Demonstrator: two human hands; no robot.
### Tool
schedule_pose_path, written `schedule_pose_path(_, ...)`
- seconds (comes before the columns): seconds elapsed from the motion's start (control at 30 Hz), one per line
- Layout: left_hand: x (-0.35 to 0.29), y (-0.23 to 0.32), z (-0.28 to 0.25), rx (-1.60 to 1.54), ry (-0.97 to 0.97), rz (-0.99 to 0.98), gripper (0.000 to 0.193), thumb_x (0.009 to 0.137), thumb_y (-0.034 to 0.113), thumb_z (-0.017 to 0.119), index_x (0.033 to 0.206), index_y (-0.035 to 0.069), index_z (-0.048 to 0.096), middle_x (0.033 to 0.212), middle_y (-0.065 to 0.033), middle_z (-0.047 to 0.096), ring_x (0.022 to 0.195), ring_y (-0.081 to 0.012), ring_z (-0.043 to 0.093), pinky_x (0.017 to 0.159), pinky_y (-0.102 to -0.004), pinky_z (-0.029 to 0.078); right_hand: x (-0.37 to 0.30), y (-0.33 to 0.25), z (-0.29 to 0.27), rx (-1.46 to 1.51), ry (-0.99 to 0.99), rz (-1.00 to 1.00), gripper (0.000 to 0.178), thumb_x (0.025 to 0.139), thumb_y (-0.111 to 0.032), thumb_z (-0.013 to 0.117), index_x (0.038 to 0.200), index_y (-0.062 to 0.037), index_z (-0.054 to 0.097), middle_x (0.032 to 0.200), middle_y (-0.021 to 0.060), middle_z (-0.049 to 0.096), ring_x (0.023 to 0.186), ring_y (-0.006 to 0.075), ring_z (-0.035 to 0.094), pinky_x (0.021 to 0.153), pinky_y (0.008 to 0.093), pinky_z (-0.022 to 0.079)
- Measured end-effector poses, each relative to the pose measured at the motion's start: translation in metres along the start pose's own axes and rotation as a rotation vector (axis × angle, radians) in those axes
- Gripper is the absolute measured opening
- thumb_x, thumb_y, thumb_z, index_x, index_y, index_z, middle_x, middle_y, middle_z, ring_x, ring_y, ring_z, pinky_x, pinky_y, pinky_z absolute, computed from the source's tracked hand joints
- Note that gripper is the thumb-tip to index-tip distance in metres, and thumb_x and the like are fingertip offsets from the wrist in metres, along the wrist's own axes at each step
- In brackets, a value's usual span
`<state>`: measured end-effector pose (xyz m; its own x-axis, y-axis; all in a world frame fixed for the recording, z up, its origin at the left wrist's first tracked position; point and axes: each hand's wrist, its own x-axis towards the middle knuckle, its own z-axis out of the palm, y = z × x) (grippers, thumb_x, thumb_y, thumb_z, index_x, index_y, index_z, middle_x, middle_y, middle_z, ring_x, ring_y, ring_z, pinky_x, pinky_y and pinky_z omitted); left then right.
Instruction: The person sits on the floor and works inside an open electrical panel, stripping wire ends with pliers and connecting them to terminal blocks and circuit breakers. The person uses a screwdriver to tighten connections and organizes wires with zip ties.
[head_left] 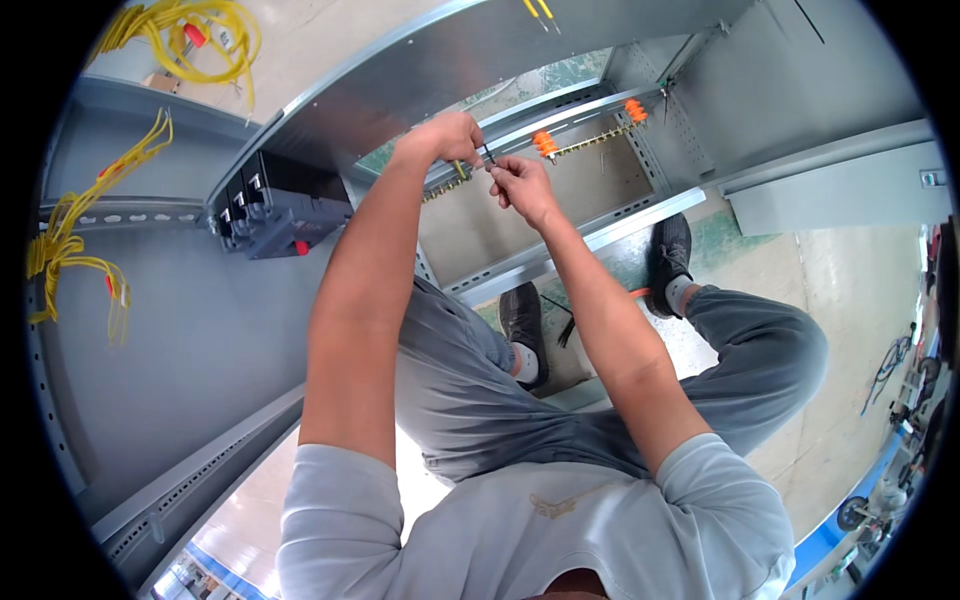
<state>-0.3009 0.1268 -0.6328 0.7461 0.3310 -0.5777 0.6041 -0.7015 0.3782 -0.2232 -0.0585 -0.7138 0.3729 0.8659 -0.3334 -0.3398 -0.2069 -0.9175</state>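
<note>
Over the metal cabinet frame my two hands are close together. The fingers of my left hand (447, 138) are closed and bent, partly hidden behind the hand. Just right of it and slightly nearer, my right hand (520, 186) pinches with thumb and forefinger. A thin black strip (488, 153), which looks like a cable tie, runs between the fingertips of both hands. Right by the left fingertips, a short yellow wire (459, 169) shows above a busbar with a row of brass-coloured screws (443, 187). On the right, another such busbar (595, 141) is carried by orange ribbed insulators (544, 144).
Black circuit breakers (275, 210) stand on the left, near yellow wire bundles (65, 255) and a yellow wire coil (215, 45). The frame's front rail (590, 245) crosses before my shoes (520, 325). Several black strips (566, 328) lie between my feet.
</note>
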Motion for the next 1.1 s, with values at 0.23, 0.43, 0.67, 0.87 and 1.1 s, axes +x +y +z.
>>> schedule_pose_path(0.23,-0.002,-0.008,0.008,-0.137,0.055,0.022,0.04,0.074,0.019,0.083,0.111,0.006,0.076,0.095,-0.0126,0.075,0.087,-0.0236,0.07,0.08,-0.0382,0.054,-0.015,0.003,-0.006,0.296,-0.072,0.131,0.016,0.087,0.0,0.053,0.091,-0.0012,0.068,0.06,0.0027,0.054,0.045,0.0102,0.047,0.04,0.0269,0.037)
schedule_pose_path(0.43,-0.002,-0.008,0.008,-0.148,0.015,-0.027,0.046,0.077,0.017,0.083,0.123,0.013,0.073,0.1,-0.0116,0.075,0.089,-0.0229,0.07,0.079,-0.038,0.055,-0.01,-0.039,-0.027,-0.151,0.101,0.172,0.024,0.086,-0.025,0.071,0.097,-0.0034,0.066,0.071,0.0047,0.061,0.056,0.0119,0.06,0.05,0.0277,0.049)
schedule_pose_path(0.67,-0.005,-0.003,0.005,-0.133,-0.005,-0.042,0.047,0.078,0.017,0.083,0.124,0.014,0.073,0.098,-0.0109,0.075,0.08,-0.0218,0.069,0.07,-0.0373,0.056,-0.008,-0.021,-0.013,-0.346,0.167,-0.001,0.032,0.094,-0.031,0.072,0.103,-0.0006,0.069,0.085,0.0077,0.072,0.074,0.0138,0.07,0.062,0.0268,0.055)
schedule_pose_path(0.87,-0.013,-0.002,0.002,-0.171,0.002,-0.045,0.042,0.079,0.016,0.082,0.12,0.013,0.074,0.096,-0.0101,0.075,0.079,-0.0217,0.068,0.07,-0.0371,0.056,-0.007,-0.018,-0.001,0.083,-0.001,0.161,0.017,0.094,-0.012,0.068,0.101,0.0032,0.068,0.077,0.007,0.068,0.062,0.0126,0.065,0.053,0.0234,0.051)
schedule_pose_path(1.1,-0.014,0.006,0.002,-0.162,-0.025,-0.081,0.035,0.079,0.015,0.081,0.113,0.008,0.075,0.094,-0.0092,0.075,0.081,-0.0239,0.069,0.072,-0.0392,0.056,0.014,-0.027,0.003,0.33,-0.01,0.226,0.01,0.088,-0.005,0.057,0.09,0.0008,0.065,0.063,-0.0013,0.047,0.048,0.0077,0.034,0.044,0.0243,0.026)
